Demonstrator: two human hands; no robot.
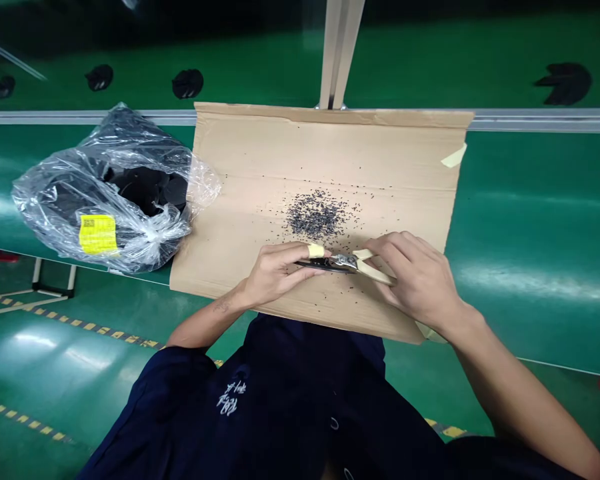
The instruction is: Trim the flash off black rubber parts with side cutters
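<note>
The piece (333,268) I work on is black, thin and seen nearly edge-on, so I cannot tell its full outline; it sits above the near half of a tan cardboard (250,147) sheet, creased across and folded up along its far edge. My cutters (377,273) have bright metal jaws and smooth, cream handles. Just beyond lies a loose scatter of tiny black bits (315,215), dense in the middle and thinning outward. At left, a crinkled, clear plastic bag (135,233) with a flat yellow label (100,235) holds dark, rounded shapes, its side overlapping the cardboard. The bench (535,233) under it all is glossy green.

My left hand (280,267) pinches the piece between thumb and forefinger, the forefinger wrapped in pale yellow tape (316,251). My right hand (415,273) grasps the cutters, fingers curled about the spread handles, the jaws pointing left against the piece. Both forearms angle inward, and my hands nearly meet at the metal.
</note>
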